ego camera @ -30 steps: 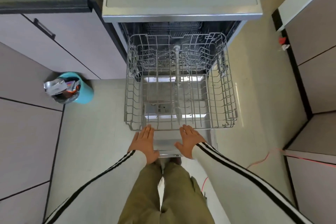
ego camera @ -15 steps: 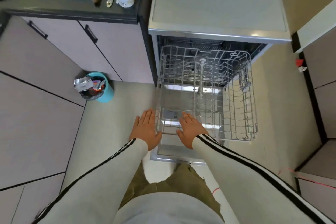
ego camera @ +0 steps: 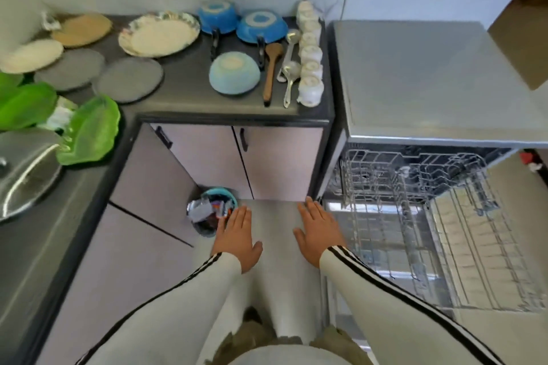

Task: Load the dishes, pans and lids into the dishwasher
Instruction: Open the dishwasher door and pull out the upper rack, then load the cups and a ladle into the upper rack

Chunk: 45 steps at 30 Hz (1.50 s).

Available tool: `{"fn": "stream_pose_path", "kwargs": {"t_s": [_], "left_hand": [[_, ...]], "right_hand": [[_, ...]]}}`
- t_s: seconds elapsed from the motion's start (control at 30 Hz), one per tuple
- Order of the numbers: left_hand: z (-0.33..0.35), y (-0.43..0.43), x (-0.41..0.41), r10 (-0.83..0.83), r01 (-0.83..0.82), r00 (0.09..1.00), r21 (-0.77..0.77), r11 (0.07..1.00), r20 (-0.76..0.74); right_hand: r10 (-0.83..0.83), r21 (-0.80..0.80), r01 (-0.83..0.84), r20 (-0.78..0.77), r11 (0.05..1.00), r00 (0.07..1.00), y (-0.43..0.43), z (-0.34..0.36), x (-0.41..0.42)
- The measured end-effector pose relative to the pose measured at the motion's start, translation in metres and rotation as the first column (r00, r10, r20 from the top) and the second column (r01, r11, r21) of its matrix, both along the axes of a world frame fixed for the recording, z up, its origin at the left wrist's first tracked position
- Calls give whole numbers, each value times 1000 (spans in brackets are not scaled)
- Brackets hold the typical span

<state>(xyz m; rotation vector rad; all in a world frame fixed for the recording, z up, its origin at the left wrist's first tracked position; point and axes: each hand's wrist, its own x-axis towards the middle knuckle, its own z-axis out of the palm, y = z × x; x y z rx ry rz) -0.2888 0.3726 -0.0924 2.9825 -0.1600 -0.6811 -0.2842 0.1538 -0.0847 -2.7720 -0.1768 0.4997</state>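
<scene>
Down near the floor, between the cupboards and the dishwasher (ego camera: 415,83), both your hands are flat w/ palms down. Your left hand (ego camera: 237,237) has straight fingers close together, thumb out to the side; it holds nothing; its fingertips sit in front of the blue bin (ego camera: 207,204), can't tell if they touch it. Your right hand (ego camera: 318,231) is flat the same way, fingers straight, nothing in it; its fingertips point at the dishwasher's bottom left corner, near it, can't tell if touching.

The dishwasher stands open; its wire rack (ego camera: 444,216) is pulled out, just right of your right hand.

The things to load are up on the dark counter (ego camera: 184,95), well apart from your hands: a blue pan (ego camera: 218,16) and a second blue pan (ego camera: 261,26) upside down at the back; a light-blue bowl (ego camera: 234,72) upside down in front of them; a wooden spoon (ego camera: 271,68) and metal ladles (ego camera: 289,68) beside it; a row of white cups (ego camera: 310,53) along the right edge; a big cream plate (ego camera: 158,34) left of the pans; grey plates (ego camera: 127,78) in front of it; green leaf dishes (ego camera: 89,127) and a glass lid (ego camera: 26,169) on the left part.
</scene>
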Motion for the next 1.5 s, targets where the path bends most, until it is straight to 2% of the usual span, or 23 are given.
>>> {"fn": "stream_pose_path", "kwargs": {"t_s": [0.27,0.53,0.7,0.93,1.0,1.07,1.23,1.33,1.5], "left_hand": [[34,46,91,-20,38,984,-100,994,177],[53,22,168,-59,116,956,-187,975,286],[62,-18,236,-85,161,938,-206,965,336],[81,-70,342,-66,146,902,-156,977,426],[90,-79,370,-130,194,879,-94,977,459],[96,-86,394,-289,316,841,18,949,458],[112,-113,446,-631,613,692,177,770,351],[114,-133,466,-703,681,659,184,709,269],[114,-148,479,-734,702,655,214,680,182]], "right_hand": [[-59,8,59,183,998,981,55,34,69],[-312,128,287,273,949,910,50,52,140],[-433,164,402,262,901,863,17,57,209],[-512,300,442,221,845,830,-23,61,299],[-516,318,440,219,840,828,-27,60,317],[-531,333,448,223,830,818,-27,57,330],[-560,364,462,240,809,793,-23,49,343],[-566,380,463,224,801,794,-23,45,342],[-617,470,476,206,743,760,-23,50,330]]}}
